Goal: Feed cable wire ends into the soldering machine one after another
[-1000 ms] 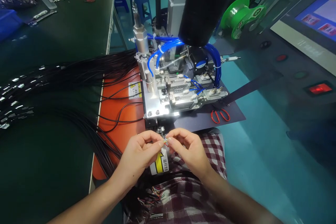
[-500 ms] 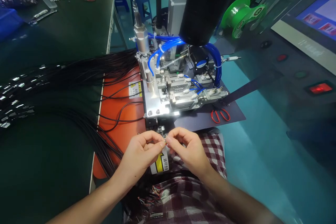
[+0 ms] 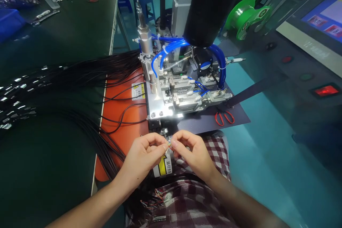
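Observation:
Thin coloured wires [image 3: 169,144] show between my fingertips, in front of the metal machine [image 3: 184,96]. My left hand [image 3: 148,153] is closed in a pinch on one side of them. On the other side my right hand [image 3: 191,151] pinches at the same wires, its thumb and forefinger pressed together. The fingertips of both hands nearly meet. Just below my left fingers is a white label with a yellow mark [image 3: 162,166]. A bundle of cable ends with bared coloured wires [image 3: 157,199] lies on my checked clothing.
Black cables [image 3: 107,67] run from the dark table [image 3: 80,39] over the orange plate [image 3: 124,110]. Red-handled scissors [image 3: 224,118] lie on the grey plate right of the hands. A control panel [image 3: 307,60] stands at the right, a green spool [image 3: 244,17] behind.
My right fingertips have shifted slightly to the right, and more of the coloured wires shows between the hands. My left hand has hardly moved.

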`<state>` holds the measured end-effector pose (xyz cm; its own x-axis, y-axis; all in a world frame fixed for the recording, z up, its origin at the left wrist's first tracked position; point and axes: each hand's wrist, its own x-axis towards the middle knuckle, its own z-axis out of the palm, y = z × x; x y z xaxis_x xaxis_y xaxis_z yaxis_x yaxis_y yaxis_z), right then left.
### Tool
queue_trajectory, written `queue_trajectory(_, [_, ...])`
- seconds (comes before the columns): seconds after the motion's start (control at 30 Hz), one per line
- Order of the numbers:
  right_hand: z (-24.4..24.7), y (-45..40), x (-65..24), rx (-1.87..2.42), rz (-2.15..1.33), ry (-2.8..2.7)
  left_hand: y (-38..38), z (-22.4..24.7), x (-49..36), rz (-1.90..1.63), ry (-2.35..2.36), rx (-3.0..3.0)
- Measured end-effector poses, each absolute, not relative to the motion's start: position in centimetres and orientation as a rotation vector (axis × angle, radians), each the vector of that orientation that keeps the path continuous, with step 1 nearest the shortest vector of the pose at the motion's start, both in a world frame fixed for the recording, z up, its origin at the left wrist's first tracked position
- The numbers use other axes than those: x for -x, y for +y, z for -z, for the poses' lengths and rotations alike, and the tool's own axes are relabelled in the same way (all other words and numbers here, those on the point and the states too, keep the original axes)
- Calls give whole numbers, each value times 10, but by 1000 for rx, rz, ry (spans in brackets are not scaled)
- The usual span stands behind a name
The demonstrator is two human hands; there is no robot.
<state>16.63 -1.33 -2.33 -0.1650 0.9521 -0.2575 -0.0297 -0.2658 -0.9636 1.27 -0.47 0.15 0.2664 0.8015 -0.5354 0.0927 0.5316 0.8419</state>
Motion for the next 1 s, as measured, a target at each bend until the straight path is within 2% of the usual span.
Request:
queue_trajectory(0.33, [27, -12, -169, 1320, -1410, -1507, -5, -1, -12, -560, 1228, -932])
queue_trajectory(0.53, [31, -6, -172, 1152, -1398, -1576, -3, -2, -11, -518, 1212, -937])
queue_trajectory(0.73, [40, -1, -170, 914, -1540, -1418, 1, -5, -8, -414, 1234, -981])
queue_trajectory(1.0, [73, 16, -170, 956, -1541, -1213, 9, 13, 8, -675, 1369, -1893])
